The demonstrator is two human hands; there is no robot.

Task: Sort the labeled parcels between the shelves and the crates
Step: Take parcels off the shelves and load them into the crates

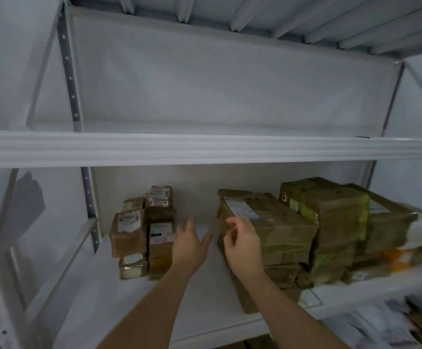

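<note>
**Both hands reach into the white shelf between two groups of parcels**

At the far left stands the grey perforated metal upright (71,79) of the white metal shelving unit (204,149), whose upper level shows only its white back panel. On the lower white shelf board (119,293), the left group of small brown cardboard parcels with white labels (142,230) stands toward the back, some stacked on others, labels facing outward.

Just right of that group, the left hand (189,243) is stretched forward over the bare shelf with its fingers straight and spread, holding nothing; it lies close beside the small parcels, though whether it touches them is hard to tell.

Next comes the right hand (242,245), its fingers curled at the near left corner of the large flat brown tape-wrapped parcel (267,222) that tops a stack. The fingertips seem to rest against that corner, but the blur leaves it unclear whether they actually grip it.

Further right sits a taller stack of brown parcels bound in yellowish-green tape (330,222), touching the first stack, and beyond it more wrapped parcels (388,222) blur toward the frame's right edge. Below, a lower level holds pale, indistinct packages (386,323)
</note>
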